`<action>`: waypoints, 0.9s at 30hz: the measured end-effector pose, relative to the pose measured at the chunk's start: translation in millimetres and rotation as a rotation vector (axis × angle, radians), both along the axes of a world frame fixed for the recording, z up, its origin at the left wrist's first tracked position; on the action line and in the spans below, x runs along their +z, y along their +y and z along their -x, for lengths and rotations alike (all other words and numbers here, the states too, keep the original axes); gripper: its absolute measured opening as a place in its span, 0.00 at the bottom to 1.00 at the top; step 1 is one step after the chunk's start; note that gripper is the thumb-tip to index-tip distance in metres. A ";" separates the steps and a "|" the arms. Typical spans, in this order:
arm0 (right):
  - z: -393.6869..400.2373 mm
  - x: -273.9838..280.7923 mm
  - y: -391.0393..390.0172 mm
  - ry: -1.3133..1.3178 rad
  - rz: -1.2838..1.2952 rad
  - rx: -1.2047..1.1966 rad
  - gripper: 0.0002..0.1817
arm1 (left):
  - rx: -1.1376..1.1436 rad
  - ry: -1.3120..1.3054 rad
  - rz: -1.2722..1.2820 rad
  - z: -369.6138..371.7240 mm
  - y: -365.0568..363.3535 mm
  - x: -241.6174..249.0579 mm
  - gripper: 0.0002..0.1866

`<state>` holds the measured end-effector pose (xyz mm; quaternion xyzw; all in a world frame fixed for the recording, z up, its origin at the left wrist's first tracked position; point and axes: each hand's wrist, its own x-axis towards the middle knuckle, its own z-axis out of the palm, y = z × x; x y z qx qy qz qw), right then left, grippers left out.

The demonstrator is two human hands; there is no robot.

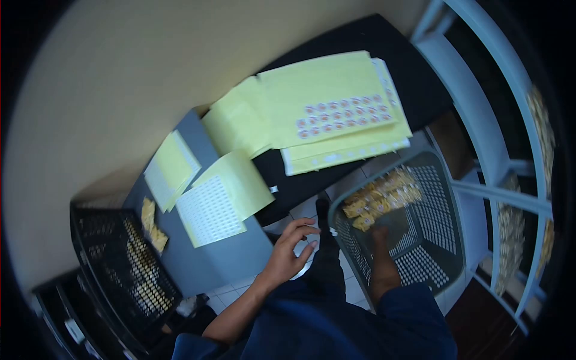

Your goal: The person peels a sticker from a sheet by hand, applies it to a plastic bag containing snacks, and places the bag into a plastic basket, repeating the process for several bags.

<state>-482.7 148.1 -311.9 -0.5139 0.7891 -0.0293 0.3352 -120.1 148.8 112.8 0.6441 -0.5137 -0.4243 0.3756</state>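
Observation:
My left hand is raised over my lap, with its fingers curved and apart and nothing between them. Down inside a grey-green plastic basket, my right hand reaches to the lower edge of a row of yellow packets. The packets bear small round labels and lie along the basket's far left side. My right fingers are dark and blurred, so whether they grip a packet cannot be made out. Nearest to my left hand is a sheet of small white labels on a grey surface, its yellow backing partly curled.
Yellow sheets with round stickers cover part of a black table. A stack of yellow sheets and a few yellow packets rest on the grey surface. A black crate stands left; pale shelving stands right.

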 end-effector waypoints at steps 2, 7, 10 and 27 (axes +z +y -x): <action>11.9 -12.1 -1.2 0.127 0.101 0.015 0.21 | 0.015 -0.017 0.045 -16.8 10.9 -6.7 0.11; -51.8 143.6 -77.8 0.077 0.622 -0.065 0.25 | 0.245 -0.126 0.091 -61.6 34.7 13.9 0.09; -89.5 194.0 -123.0 -0.287 0.691 -0.090 0.24 | 0.438 -0.297 0.182 -111.1 58.2 23.0 0.04; -459.5 434.5 7.9 -1.032 0.625 1.113 0.15 | 0.872 -1.026 -0.192 -397.6 181.5 -24.0 0.25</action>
